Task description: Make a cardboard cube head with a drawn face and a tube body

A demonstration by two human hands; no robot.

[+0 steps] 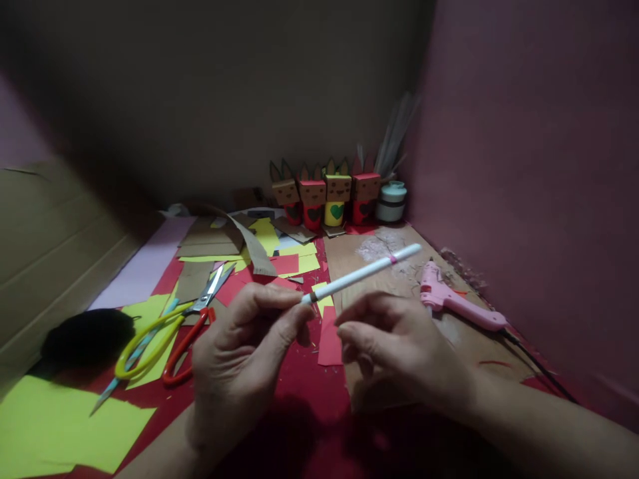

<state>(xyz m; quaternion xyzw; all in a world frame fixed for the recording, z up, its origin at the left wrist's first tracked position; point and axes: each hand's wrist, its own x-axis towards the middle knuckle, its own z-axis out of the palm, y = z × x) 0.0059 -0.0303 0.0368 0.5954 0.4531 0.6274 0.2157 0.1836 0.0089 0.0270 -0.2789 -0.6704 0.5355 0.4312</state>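
My left hand [254, 339] pinches the near end of a thin white rod [364, 271], which looks like a rolled paper stick. A pink band circles it close to the far end, and a dark brown band sits by my left fingertips. The rod slants up to the right, above the table. Just below it, my right hand [389, 339] has thumb and fingers pressed together, apart from the rod; anything between them is too small to make out. Beneath my hands lie strips of red paper [330, 339] on a dark red cloth [289, 412].
Yellow-handled and red-handled scissors [150, 346], a pencil [104, 397], black yarn [90, 338] and yellow paper [64, 426] lie left. A pink glue gun [449, 299] with its cord rests right on a board [344, 249]. Several cardboard animal figures [337, 193] and a pale jar [391, 203] stand behind.
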